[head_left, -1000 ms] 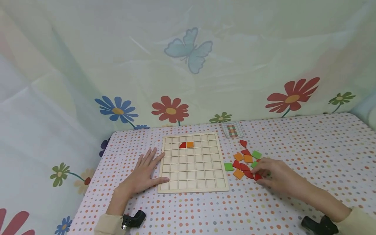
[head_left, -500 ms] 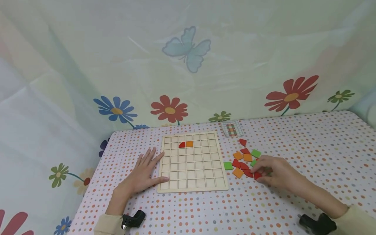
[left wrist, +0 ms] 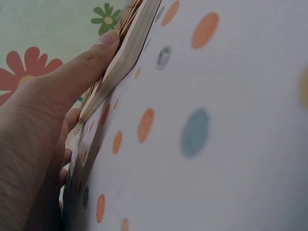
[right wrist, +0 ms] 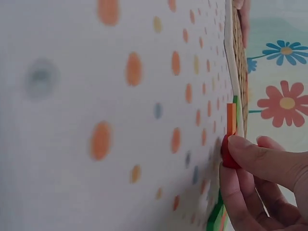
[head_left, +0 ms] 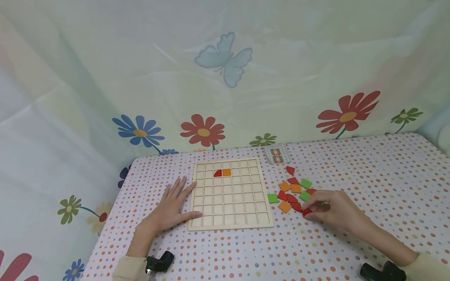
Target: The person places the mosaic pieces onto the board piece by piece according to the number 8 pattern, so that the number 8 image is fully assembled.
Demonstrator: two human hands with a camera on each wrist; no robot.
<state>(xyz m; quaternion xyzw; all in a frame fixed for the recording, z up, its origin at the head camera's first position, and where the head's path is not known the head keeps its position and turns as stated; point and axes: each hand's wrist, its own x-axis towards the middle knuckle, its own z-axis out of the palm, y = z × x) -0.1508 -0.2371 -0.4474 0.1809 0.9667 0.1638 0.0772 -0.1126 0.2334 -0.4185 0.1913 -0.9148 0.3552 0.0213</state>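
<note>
A wooden grid board lies on the table, with a red quarter-round tile and an orange square tile side by side in its upper cells. My left hand rests with spread fingers at the board's left edge, its thumb on the rim; the left wrist view shows this thumb on the edge. Right of the board, my right hand pinches a red tile between thumb and fingers, beside the loose tiles. In the right wrist view the thumb partly covers that red tile.
Loose tiles lie right of the board: green squares, orange squares and red curved pieces. A small printed pattern card lies near the back edge of the dotted tablecloth. A flowered curtain hangs behind.
My right hand's fingertips have shifted slightly with the red tile, drawing it left. A green and a red tile behind the fingers show more fully. The left hand stays in place.
</note>
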